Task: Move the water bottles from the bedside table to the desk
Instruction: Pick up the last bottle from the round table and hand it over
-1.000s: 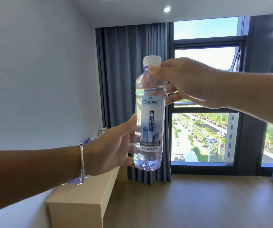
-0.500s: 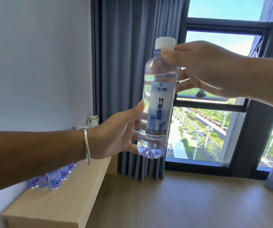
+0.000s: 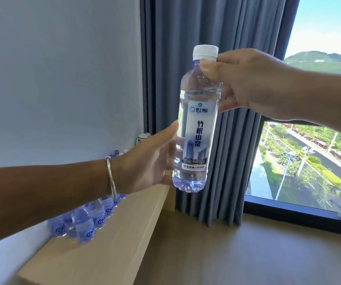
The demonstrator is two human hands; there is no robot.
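Bottle [image 3: 196,124] near upright, cap up; right hand [image 3: 254,83] pinches neck, left hand [image 3: 151,161] grips lower body.

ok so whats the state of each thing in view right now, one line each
clear plastic water bottle with white cap: capped, full, upright, held in the air
left hand: grips the bottle's lower part
right hand: pinches the bottle's neck under the cap
small clear bottles with blue labels: upright on the light wooden desk
grey curtain: drawn aside, window uncovered
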